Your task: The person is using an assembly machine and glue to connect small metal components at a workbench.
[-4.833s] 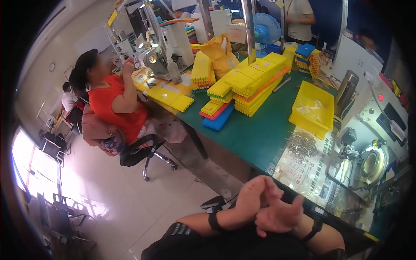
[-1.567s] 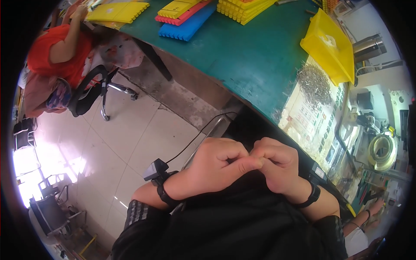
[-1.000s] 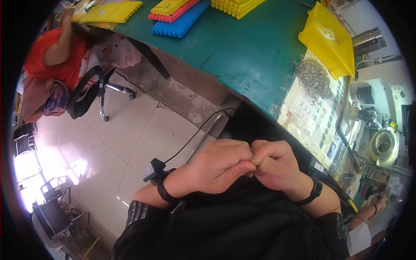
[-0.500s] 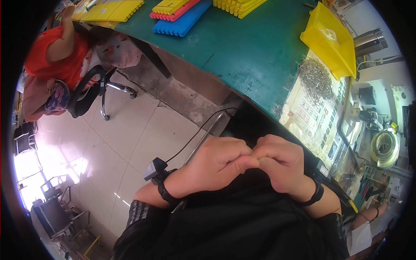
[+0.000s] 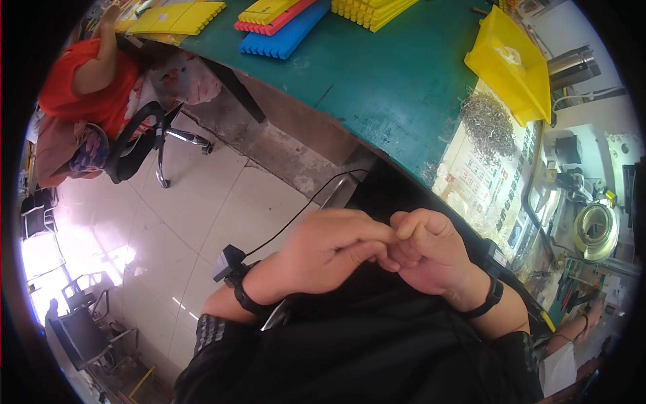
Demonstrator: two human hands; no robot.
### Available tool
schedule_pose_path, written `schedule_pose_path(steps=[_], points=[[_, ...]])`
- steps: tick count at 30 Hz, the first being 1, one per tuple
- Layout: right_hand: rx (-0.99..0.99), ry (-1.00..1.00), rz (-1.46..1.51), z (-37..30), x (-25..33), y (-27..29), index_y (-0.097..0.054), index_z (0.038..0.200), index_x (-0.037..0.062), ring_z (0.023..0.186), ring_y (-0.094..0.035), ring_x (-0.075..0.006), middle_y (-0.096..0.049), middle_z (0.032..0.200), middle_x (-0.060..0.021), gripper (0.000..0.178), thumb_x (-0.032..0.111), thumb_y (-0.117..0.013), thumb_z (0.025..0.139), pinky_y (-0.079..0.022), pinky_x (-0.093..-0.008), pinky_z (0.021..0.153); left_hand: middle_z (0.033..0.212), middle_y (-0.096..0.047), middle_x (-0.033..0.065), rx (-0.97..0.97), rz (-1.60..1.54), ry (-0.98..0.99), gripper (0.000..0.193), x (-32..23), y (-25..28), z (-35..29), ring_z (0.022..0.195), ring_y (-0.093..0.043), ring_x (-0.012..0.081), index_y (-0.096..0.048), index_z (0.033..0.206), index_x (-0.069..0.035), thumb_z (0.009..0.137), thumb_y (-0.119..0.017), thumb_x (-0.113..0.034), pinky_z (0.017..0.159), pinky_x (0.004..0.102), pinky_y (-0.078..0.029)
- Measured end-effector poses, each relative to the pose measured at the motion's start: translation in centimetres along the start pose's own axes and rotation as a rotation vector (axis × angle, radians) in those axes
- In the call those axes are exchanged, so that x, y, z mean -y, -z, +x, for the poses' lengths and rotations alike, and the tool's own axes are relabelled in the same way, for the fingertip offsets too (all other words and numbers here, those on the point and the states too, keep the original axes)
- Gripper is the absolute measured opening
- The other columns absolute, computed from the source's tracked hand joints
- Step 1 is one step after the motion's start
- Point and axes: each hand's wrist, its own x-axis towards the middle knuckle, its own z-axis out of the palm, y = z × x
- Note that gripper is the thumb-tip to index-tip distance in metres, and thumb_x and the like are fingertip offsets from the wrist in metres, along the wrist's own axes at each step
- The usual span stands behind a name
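Both my hands meet in front of my dark shirt, just off the near edge of the green table. My left hand [image 5: 326, 252] is closed, its index finger and thumb reaching across to touch the fingers of the other hand. My right hand [image 5: 434, 259] has its fingers curled inward, with the thumb bent up near the left fingertips. Whatever lies between the fingertips, if anything, is hidden or too small to make out. A dark band circles each wrist; on the left one sits a small black box [image 5: 230, 262] with a cable.
On the green table [image 5: 404, 87] lie yellow, red and blue notched strips [image 5: 282, 37]. At right, a heap of thin silvery metal pieces [image 5: 488, 124] rests on printed paper beside a tilted yellow bin [image 5: 518, 81]. Machinery stands farther right. A person in red [image 5: 84, 81] sits at left.
My right hand has turned, its thumb rising and its curled fingers showing more. The left fingers have straightened toward it. The hands stay together in nearly the same place.
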Motion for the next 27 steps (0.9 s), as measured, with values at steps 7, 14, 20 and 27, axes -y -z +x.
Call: schedule_pose_path(steps=[7,14,20,27], points=[[-0.092,-0.118,-0.071,-0.2,-0.6,-0.3,-0.067,0.115,0.0006,0.069,-0.048,-0.0115,-0.055,0.075,-0.0021,0.023,0.018,-0.059,0.102,-0.046,-0.0334,0.071,0.075,-0.067,0.0078,-0.151,0.103,-0.060,0.021,-0.2,-0.2,0.7,0.062,-0.062,0.0164,-0.072,0.100,-0.001,0.089,-0.076,-0.017,0.059,0.0288,-0.048],[-0.145,-0.142,-0.426,-0.3,-0.1,-1.2,-0.065,0.124,-0.0013,0.067,-0.047,-0.0112,-0.053,0.073,-0.0013,0.030,0.019,-0.059,0.103,-0.045,-0.0313,0.068,0.074,-0.066,0.0041,-0.475,-0.301,0.408,0.014,1.0,-1.5,0.1,0.056,-0.055,0.0079,-0.068,0.104,0.001,0.097,-0.061,-0.008,0.049,0.0246,-0.040],[-0.030,-0.086,0.057,0.3,-0.1,-0.7,-0.058,0.134,0.0004,0.063,-0.042,-0.0109,-0.048,0.067,0.0002,0.038,0.026,-0.047,0.108,-0.042,-0.0305,0.064,0.130,-0.060,0.0161,-0.697,-0.133,-0.042,0.032,1.0,0.0,2.3,0.129,-0.052,0.0242,-0.063,0.125,0.004,0.096,-0.061,-0.009,0.111,0.0410,-0.037],[0.077,-0.139,0.136,0.6,-1.2,-0.5,-0.057,0.136,0.0021,0.061,-0.041,-0.0114,-0.049,0.065,-0.0003,0.039,0.027,-0.044,0.109,-0.041,-0.0305,0.062,0.101,-0.072,0.0157,-0.169,-0.032,-0.191,0.023,1.9,-1.1,1.3,0.105,-0.068,0.0316,-0.065,0.107,0.004,0.099,-0.046,-0.005,0.104,0.0489,-0.045]])
